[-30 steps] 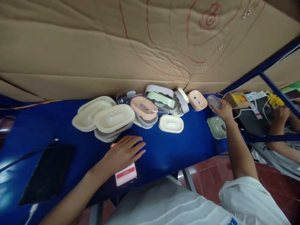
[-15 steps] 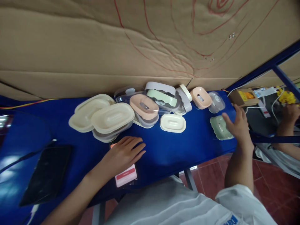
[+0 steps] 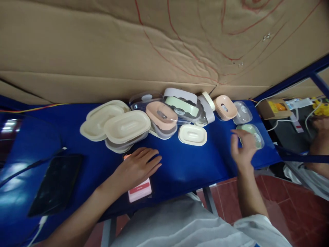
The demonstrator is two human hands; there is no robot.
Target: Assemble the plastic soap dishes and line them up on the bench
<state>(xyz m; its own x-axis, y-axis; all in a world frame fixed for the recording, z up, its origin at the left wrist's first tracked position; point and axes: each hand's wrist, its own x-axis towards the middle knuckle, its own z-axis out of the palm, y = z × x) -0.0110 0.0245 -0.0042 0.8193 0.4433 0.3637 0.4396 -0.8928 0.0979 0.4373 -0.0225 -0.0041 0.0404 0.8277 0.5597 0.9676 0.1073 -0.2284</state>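
Dish of light green plastic [image 3: 250, 129] sits right of the small cream dish [image 3: 192, 134], with shiny see-through plastic [image 3: 260, 142] along its side. The right hand [image 3: 244, 147] covers part of the green one from view, thumb wide from the fingers; I cannot tell if they touch. The left hand [image 3: 137, 166], fingers a bit spread, lies over a flat phone [image 3: 140, 195] left of the cream dish, which is smooth and rounded

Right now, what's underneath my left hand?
A rectangular smartphone, lit pink and red, lies beneath your left hand; its near end shows, but the hand covers its middle.
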